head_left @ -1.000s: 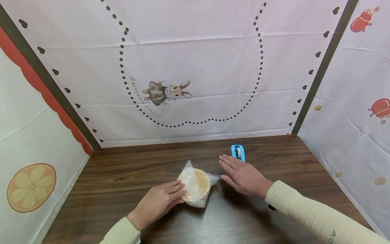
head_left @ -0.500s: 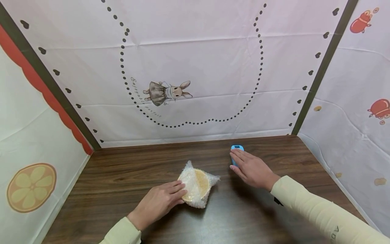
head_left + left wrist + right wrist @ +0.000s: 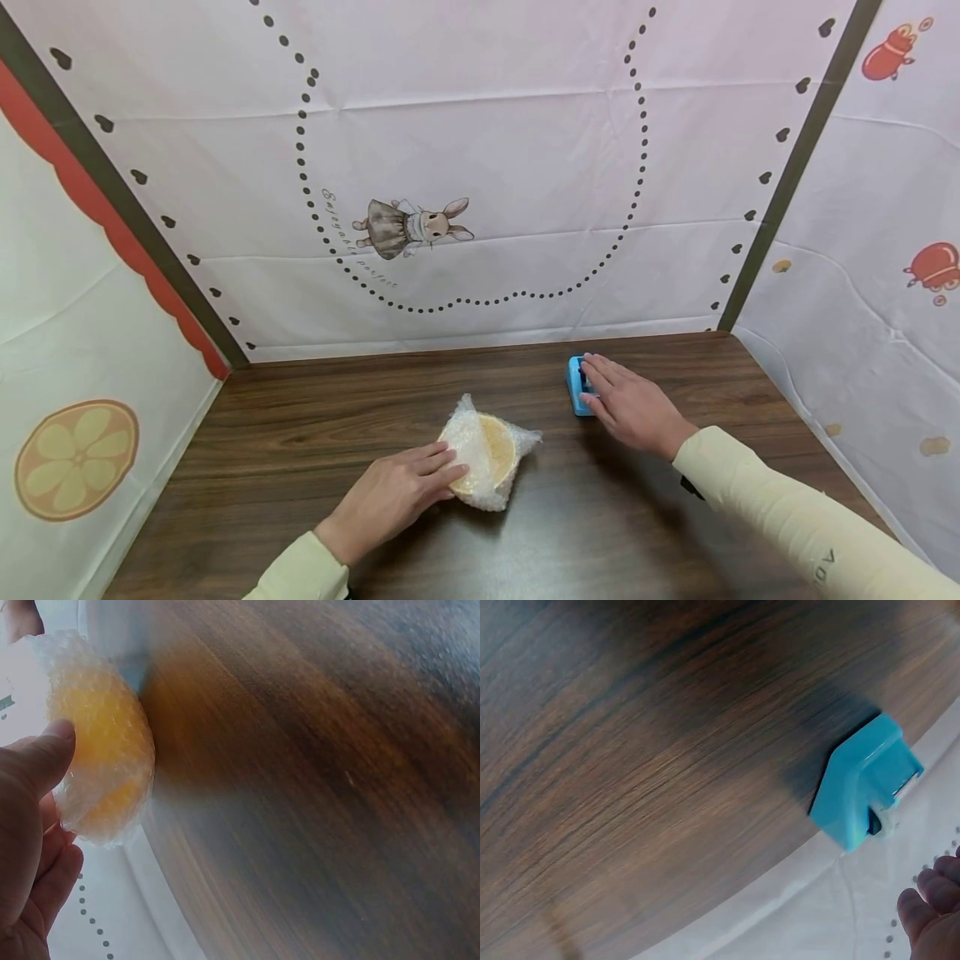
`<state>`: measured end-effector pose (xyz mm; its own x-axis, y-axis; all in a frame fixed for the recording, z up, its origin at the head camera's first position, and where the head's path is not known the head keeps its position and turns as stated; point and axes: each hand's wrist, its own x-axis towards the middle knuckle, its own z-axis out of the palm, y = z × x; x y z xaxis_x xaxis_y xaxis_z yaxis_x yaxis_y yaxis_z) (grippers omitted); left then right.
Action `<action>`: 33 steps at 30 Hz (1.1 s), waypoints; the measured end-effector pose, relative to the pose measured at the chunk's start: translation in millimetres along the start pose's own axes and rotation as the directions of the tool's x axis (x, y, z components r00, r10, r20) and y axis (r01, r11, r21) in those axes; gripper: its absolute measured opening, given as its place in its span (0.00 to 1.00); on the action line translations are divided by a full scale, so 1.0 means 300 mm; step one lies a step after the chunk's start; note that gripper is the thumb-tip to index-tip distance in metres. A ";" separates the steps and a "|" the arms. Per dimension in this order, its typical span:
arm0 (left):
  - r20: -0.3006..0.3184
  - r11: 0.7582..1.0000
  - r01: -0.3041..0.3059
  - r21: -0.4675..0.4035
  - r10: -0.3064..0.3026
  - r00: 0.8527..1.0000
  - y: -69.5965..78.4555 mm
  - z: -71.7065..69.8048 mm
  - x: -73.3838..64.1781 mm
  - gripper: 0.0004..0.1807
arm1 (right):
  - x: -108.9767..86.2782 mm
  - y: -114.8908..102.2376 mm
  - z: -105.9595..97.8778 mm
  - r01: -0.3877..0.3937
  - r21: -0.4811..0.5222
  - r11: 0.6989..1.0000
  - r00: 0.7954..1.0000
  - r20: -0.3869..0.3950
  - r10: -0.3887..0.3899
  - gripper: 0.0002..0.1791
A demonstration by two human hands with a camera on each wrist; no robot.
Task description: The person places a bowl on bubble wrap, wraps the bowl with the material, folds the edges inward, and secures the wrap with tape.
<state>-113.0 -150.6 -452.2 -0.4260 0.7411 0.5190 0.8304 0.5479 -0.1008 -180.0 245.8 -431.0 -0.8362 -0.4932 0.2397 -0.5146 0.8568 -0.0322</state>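
A round yellow thing in bubble wrap [image 3: 498,446] lies on the brown table [image 3: 322,417]; its exact kind cannot be told through the wrap. My left hand [image 3: 393,500] holds its left edge, fingers on top and thumb against the near side. In the left wrist view the thumb [image 3: 56,739] presses on the wrapped side [image 3: 112,742]. Over a light blue tape dispenser [image 3: 574,390] hovers my right hand [image 3: 633,408], fingers extended and partly covering it. The right wrist view has the dispenser [image 3: 862,780] standing on the table, with the fingertips [image 3: 915,911] apart from it.
Behind the table's far edge hangs a white cloth wall [image 3: 525,167] with a printed rabbit and dotted lines. Similar printed cloth stands at both sides. A pointed end of the wrap [image 3: 528,437] sticks out toward the right.
My right hand has moved right and away from me, from beside the bubble wrap to the tape dispenser, first covering it and then shifting to its right side. My left hand has stayed in place.
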 end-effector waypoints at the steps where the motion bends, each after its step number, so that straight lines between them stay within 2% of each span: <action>1: 0.002 1.000 0.000 0.001 0.000 1.000 0.000 -0.001 0.000 0.21 | 0.002 0.005 0.001 -0.009 0.000 1.000 1.000 0.004 0.009 0.36; 5: 0.003 1.000 0.001 0.008 -0.001 1.000 -0.001 -0.005 0.000 0.21 | 0.012 0.025 0.006 -0.047 0.013 0.999 0.999 0.023 0.047 0.36; 10: -0.007 1.000 0.003 0.007 -0.003 1.000 0.001 -0.006 0.004 0.21 | 0.026 0.043 0.016 -0.119 0.058 0.991 0.993 0.014 0.118 0.31; 15: -0.013 1.000 -0.001 -0.002 0.001 1.000 0.003 -0.006 0.007 0.20 | 0.048 0.049 0.025 -0.209 0.121 0.970 0.978 0.012 0.209 0.24; 19: -0.020 1.000 -0.013 -0.001 0.013 1.000 0.004 -0.010 0.008 0.20 | 0.072 0.052 0.035 -0.280 0.178 0.943 0.960 0.039 0.277 0.20; 23: -0.034 1.000 -0.030 0.007 0.030 0.999 0.005 -0.011 0.007 0.18 | 0.098 0.052 0.039 -0.355 0.304 0.884 0.935 0.116 0.336 0.16; 27: -0.049 0.999 -0.041 0.018 0.041 0.998 0.008 -0.007 0.005 0.19 | 0.118 0.048 0.042 -0.426 0.427 0.798 0.904 0.215 0.368 0.16; 33: -0.044 0.999 -0.042 0.030 0.043 0.998 0.010 -0.002 0.003 0.18 | 0.126 0.049 0.054 -0.539 0.496 0.681 0.843 0.312 0.439 0.24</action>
<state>-110.7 -148.4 -451.5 -0.3732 0.7464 0.5510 0.8365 0.5275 -0.1479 -222.4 237.4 -438.1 -0.9897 -0.0861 -0.1146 0.0058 0.7749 -0.6321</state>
